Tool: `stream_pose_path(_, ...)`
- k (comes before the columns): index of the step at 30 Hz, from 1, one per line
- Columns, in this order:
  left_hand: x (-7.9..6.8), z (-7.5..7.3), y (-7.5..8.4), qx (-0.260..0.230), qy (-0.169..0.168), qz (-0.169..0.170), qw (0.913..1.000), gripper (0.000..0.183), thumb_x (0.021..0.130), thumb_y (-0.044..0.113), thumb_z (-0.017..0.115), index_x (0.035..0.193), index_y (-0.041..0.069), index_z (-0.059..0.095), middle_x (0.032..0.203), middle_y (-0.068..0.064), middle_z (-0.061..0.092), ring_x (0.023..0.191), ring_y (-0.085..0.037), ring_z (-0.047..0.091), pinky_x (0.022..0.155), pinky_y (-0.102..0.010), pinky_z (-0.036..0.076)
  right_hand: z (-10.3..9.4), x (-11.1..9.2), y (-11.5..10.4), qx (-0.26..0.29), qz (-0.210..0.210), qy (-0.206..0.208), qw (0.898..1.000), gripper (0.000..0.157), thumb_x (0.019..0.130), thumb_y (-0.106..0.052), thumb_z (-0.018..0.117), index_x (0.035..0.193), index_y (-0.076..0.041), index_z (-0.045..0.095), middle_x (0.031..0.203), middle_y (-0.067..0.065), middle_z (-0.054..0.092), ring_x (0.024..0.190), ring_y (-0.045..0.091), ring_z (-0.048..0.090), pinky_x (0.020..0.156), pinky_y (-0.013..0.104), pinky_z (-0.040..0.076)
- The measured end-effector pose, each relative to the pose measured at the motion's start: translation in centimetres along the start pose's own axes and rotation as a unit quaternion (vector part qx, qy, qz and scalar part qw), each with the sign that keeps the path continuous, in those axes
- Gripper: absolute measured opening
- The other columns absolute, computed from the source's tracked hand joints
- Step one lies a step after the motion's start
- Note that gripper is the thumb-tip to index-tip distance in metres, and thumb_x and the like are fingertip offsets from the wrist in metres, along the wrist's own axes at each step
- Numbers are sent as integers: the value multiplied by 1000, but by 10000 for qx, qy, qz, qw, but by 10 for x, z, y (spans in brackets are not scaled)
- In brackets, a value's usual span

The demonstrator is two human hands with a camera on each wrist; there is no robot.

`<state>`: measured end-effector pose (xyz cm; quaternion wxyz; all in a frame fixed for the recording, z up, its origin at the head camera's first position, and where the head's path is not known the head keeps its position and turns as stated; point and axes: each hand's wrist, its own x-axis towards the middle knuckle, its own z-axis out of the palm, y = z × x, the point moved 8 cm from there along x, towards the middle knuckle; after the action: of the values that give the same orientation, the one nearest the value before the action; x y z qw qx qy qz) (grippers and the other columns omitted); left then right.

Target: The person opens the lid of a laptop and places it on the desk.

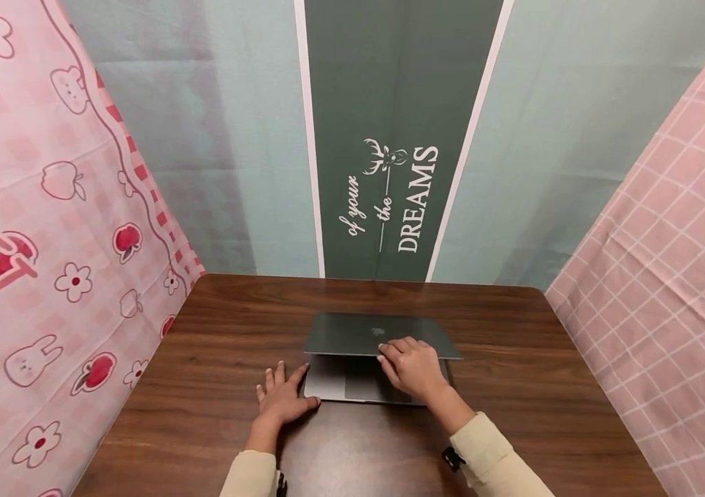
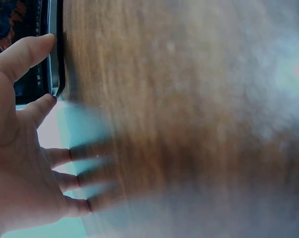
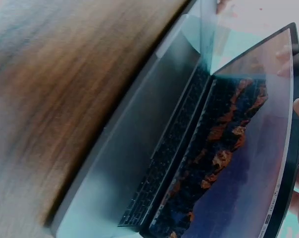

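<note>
A grey laptop (image 1: 346, 335) stands partly open on the table, its lid tilted low over the base (image 1: 328, 382). My right hand (image 1: 411, 366) pinches the front edge of the lid, thumb beneath and fingers on top. In the right wrist view the lit screen (image 3: 238, 168) shows a rocky landscape above the keyboard (image 3: 164, 153). My left hand (image 1: 284, 399) lies with fingers spread on the tabletop at the laptop's left side. Its thumb and index fingertip touch the edge of the base, as the left wrist view shows with the laptop side (image 2: 54, 64).
The brown wooden table (image 1: 216, 345) extends around the laptop on all sides. Behind it hangs a green and grey-blue cloth (image 1: 383, 83) with printed lettering. Pink patterned cloths hang at the left (image 1: 36, 276) and right (image 1: 669, 290).
</note>
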<state>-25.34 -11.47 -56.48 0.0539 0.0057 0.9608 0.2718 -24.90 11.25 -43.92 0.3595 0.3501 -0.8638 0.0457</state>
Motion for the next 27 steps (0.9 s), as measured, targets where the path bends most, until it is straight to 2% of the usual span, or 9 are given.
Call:
stream_pose_path(4,1,2,0,-69,-4,-1,10000,72,65,49,65,129,25,41,137,-23,14,121,-46,4,86,-64,5,0,4,7,83,164,10,9998,23,77,-30,58,89,-14,68,81,1,62,74,19,57,55,35,45)
stream_pose_path(12,0,1,-1,-30,22,-35,10000,72,64,48,65,128,25,42,137,-23,15,121,-46,5,86,-64,5,-1,14,20,383,554,356,9971,21,76,-30,59,87,-15,68,80,0,62,73,19,56,55,36,42)
stream_pose_path(27,-1,-1,2,75,64,34,9999,73,64,49,65,128,24,42,136,-24,17,121,-47,7,85,-65,7,-4,36,41,833,1089,155,9904,16,73,-28,64,83,-17,70,79,-2,63,71,18,57,53,35,42)
